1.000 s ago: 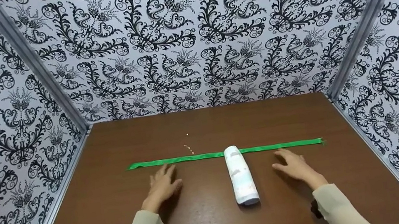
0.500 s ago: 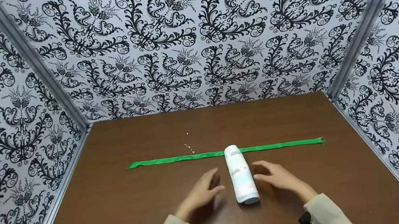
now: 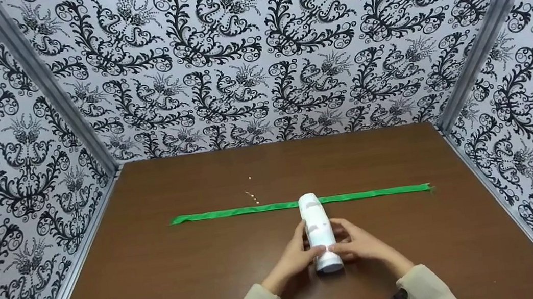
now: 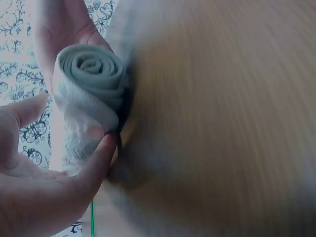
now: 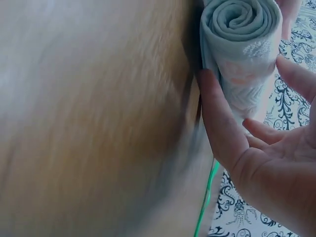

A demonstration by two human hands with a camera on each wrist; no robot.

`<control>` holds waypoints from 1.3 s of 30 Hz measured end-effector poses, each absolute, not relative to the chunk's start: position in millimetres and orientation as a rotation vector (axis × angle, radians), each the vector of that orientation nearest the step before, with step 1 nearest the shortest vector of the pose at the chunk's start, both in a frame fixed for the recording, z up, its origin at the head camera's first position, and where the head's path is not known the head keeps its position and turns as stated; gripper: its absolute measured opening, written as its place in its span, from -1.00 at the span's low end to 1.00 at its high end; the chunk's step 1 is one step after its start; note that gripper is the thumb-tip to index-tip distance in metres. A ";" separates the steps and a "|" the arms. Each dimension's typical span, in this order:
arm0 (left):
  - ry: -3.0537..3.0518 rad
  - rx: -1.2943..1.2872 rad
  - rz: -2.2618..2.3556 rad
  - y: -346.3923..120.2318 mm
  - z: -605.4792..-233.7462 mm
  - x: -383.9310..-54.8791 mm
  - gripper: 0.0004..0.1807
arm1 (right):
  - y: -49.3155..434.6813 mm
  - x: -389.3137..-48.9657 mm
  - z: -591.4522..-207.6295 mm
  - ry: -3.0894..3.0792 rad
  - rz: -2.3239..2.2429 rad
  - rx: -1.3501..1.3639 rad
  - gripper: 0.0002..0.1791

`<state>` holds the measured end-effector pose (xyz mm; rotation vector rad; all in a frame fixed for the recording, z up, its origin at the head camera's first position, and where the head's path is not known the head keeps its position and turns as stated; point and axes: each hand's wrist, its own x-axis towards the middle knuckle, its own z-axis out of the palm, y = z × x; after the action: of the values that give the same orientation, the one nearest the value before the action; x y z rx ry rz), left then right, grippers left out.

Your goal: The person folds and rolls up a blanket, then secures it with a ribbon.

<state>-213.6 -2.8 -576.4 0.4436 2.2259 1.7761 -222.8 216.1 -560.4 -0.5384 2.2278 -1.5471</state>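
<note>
A rolled-up towel (image 3: 313, 218), whitish with faint grey and pink patches, lies on the brown table with its far end over a green ribbon (image 3: 233, 212). My left hand (image 3: 292, 258) grips its left side near the close end, thumb on top. From the right, my right hand (image 3: 361, 246) holds the same stretch, and the two thumbs almost meet. Both wrist views show the towel's spiral end (image 4: 91, 69), with fingers against the side of the roll. In the head view, the lower fingers are partly hidden behind the towel.
Small pale flecks (image 3: 252, 196) mark the table behind the ribbon. Patterned black-and-white panels (image 3: 254, 58) stand at the back and both sides, joined by grey metal posts (image 3: 483, 33). Brown tabletop (image 3: 171, 285) extends left and right of the hands.
Both hands have come inward from either side and taken hold of the towel. The near part of the roll has shifted slightly left; the ribbon has stayed where it was.
</note>
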 end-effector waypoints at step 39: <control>2.572 0.173 1.510 9.1 -567.3 -273.6 -0.26 | 171.7 -274.6 -562.2 2.701 -1.482 -0.268 -0.50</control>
<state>-273.6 9.1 -567.3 0.1734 2.5725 1.5097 -274.6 171.7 -562.2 -0.2679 2.7007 -1.4821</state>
